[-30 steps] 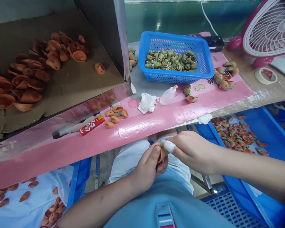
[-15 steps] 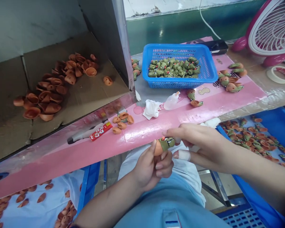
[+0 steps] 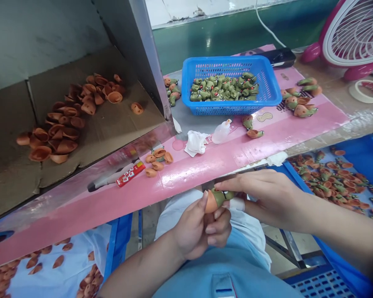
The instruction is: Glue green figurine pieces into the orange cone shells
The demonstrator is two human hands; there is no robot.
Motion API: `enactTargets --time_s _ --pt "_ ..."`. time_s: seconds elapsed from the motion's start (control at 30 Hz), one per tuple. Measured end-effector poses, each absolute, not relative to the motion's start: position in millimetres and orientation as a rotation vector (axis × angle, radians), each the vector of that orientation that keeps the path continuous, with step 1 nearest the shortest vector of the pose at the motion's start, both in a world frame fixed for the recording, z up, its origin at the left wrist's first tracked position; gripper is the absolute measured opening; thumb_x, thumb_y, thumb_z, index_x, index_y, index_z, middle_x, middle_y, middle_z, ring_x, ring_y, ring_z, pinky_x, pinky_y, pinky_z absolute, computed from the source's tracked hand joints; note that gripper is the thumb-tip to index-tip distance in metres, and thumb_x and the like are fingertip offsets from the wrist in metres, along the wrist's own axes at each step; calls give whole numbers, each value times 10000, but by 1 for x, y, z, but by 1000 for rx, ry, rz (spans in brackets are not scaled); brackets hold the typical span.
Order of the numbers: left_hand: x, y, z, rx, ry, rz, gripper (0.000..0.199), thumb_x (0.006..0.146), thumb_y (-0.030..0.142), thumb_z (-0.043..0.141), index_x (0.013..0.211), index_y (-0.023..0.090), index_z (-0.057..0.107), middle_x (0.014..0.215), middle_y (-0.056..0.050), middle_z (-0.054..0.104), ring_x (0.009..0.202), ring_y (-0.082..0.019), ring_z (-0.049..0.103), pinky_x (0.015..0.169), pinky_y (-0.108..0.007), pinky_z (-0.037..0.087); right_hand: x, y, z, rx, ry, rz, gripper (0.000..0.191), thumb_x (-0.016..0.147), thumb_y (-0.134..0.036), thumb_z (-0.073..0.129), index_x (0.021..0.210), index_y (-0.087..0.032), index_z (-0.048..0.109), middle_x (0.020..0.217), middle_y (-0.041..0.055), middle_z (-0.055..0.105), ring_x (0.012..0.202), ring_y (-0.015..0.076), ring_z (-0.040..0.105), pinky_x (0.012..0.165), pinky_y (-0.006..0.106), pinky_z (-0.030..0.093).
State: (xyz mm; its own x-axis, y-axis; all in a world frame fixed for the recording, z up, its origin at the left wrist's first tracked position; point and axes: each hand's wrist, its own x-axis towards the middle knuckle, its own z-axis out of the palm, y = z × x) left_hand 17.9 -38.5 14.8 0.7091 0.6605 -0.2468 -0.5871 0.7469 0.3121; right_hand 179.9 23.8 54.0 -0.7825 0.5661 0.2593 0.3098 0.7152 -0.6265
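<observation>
Over my lap, just off the table's front edge, my left hand [image 3: 202, 227] is closed around the orange end of a small orange-and-green figurine [image 3: 216, 200]. The thumb lies on top and the fingers curl beneath. My right hand [image 3: 257, 192], a white wrap on its thumb, pinches the green, black-lined end from the right; its fingertips partly hide that end. On the pink table mat beyond lie several small orange cups [image 3: 158, 161], a crumpled white tissue [image 3: 195, 143] and a translucent squeeze bottle [image 3: 221, 132].
A blue basket [image 3: 231, 109] of green pieces stands at the back. Left is an open box [image 3: 124, 128] with orange cups. A pink fan [image 3: 345, 37] and tape roll [image 3: 366, 92] sit right. Blue crates [image 3: 116, 244] hold more pieces below both sides. A red packet [image 3: 130, 174] lies front left.
My right thumb and fingers have come in onto the green end of the figurine, where before the thumb stood apart. The figurine and both hands sit slightly lower.
</observation>
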Motion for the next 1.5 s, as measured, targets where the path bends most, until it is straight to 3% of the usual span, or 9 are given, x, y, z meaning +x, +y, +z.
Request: enactTargets --time_s 0.3,0.63,1.0,1.5 --pt "18 -39 14 230 342 666 455 820 576 256 645 172 373 445 72 244 341 -55 206 353 -174 180 182 20 56 -679 -2523 774 191 812 -141 466 1001 -165 480 903 56 642 781 131 612 630 226 473" --pt "22 -44 14 199 353 672 447 807 577 303 652 171 405 448 78 224 338 -49 192 354 -163 203 181 11 60 -689 -2569 645 196 801 -117 449 994 -150 458 732 12 627 629 116 577 526 231 408" --pt "26 -45 20 276 413 677 475 795 601 291 637 168 405 432 82 215 323 -46 179 336 -167 164 185 0 63 -703 -2530 655 265 784 -72 393 1031 -169 404 708 9 599 602 112 541 522 236 404" --pt "23 -40 10 262 465 640 486 783 621 287 614 173 370 423 82 229 327 -47 179 350 -171 164 183 6 52 -770 -2542 709 209 795 -113 435 999 -157 458 719 19 609 610 113 567 508 214 398"
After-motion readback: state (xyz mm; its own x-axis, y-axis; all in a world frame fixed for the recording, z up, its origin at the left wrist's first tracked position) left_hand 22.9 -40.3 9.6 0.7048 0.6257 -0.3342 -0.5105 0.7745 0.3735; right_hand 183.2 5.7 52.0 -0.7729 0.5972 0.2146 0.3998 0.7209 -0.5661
